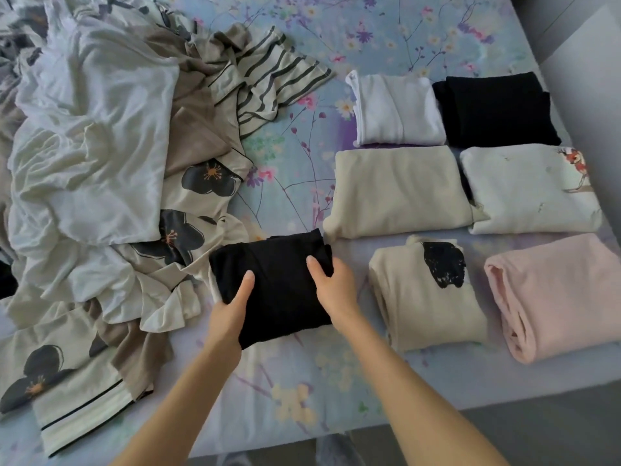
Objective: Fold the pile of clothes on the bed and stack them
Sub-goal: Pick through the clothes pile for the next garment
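A folded black garment point(280, 280) is in front of me near the middle of the bed. My left hand point(232, 309) grips its left edge, thumb on top and fingers hidden underneath. My right hand point(331, 287) grips its right edge the same way. To the left lies an unfolded pile point(100, 146) of white, tan, striped and flower-printed clothes. On the right, several folded pieces lie in rows: white point(396, 111), black point(494, 109), beige point(396, 191), a white one with a red print point(527, 190), cream with a black patch point(426, 294) and pink point(557, 294).
The bed has a pale blue floral sheet point(295, 183). Its near edge runs along the bottom, with grey floor point(537, 435) beyond. A grey wall or headboard point(584, 62) borders the right side. Flower-printed pyjama fabric point(64, 391) lies at the near left.
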`<state>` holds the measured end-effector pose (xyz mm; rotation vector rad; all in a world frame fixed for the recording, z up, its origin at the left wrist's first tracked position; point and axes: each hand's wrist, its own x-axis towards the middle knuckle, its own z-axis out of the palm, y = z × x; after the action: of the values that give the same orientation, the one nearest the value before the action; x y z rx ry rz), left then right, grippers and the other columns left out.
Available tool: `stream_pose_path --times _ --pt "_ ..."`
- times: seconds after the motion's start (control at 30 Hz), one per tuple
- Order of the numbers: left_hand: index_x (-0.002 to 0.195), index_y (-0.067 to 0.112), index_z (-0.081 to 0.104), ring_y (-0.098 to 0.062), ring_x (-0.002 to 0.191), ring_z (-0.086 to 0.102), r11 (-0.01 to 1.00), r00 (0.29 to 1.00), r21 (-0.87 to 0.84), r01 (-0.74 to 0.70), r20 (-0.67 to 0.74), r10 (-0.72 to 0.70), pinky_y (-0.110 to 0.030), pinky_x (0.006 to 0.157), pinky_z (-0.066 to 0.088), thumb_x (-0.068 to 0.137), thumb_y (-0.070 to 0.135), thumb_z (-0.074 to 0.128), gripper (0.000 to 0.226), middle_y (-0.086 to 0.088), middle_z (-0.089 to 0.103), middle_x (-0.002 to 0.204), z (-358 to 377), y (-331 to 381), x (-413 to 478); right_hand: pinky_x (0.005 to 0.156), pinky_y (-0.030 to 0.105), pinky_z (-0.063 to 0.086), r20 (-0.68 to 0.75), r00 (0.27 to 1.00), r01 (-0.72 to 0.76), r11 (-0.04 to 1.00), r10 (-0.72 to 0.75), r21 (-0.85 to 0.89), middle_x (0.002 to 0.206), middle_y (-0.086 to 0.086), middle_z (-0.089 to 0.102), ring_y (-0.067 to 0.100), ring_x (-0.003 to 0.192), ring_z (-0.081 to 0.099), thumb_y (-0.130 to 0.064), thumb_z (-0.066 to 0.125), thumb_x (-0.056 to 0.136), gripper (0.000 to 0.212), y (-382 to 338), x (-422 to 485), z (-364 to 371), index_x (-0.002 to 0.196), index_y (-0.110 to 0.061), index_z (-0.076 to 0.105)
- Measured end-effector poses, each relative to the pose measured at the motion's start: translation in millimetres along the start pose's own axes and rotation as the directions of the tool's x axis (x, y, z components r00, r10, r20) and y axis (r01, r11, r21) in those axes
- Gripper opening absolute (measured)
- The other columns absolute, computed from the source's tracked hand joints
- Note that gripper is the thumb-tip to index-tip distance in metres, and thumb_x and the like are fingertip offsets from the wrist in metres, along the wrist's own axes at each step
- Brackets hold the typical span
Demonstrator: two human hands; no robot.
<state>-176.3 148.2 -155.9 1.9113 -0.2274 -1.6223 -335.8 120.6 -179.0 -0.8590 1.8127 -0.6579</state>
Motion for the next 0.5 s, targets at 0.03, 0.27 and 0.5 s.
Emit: stream_pose_path --times 0.03,0.27,0.5 --pt "0.13 0.017 0.054 -0.021 0.105 0.064 1.0 0.999 -0.022 0.005 0.032 -0.004 -0.039 0.095 0.05 0.068 0.058 0.073 0.076 -0.002 0.066 0.118 -1 3 -9 0.072 0.024 0.044 -0.015 0.999 0.045 0.999 -0.045 0.016 0.088 -0.002 0.064 0.016 0.085 0.06 -0.04 0.055 0.093 0.03 -6 -8 -7 0.094 -0.011 0.06" --pt "0.122 0.018 0.058 -0.013 0.108 0.063 0.997 0.869 -0.037 0.074 0.493 -0.046 -0.029 0.092 0.045 0.063 0.055 0.073 0.071 0.004 0.069 0.114 48 24 -71 0.064 0.015 0.043 -0.17 0.94 0.297 0.955 -0.297 -0.028 0.076 -0.004 0.059 0.005 0.072 0.056 -0.035 0.048 0.097 0.023 -14 -60 -129 0.087 -0.016 0.057" --pt "0.117 0.026 0.054 -0.012 0.103 0.058 0.98 0.928 0.15 -0.13 0.366 0.067 -0.028 0.092 0.046 0.087 0.052 0.056 0.04 0.012 0.062 0.107 177 -20 -73 0.071 0.027 0.043 -0.37 0.909 0.113 0.968 -0.192 -0.223 0.079 -0.007 0.057 0.007 0.075 0.055 -0.039 0.036 0.1 0.031 42 -22 -217 0.094 -0.015 0.056"
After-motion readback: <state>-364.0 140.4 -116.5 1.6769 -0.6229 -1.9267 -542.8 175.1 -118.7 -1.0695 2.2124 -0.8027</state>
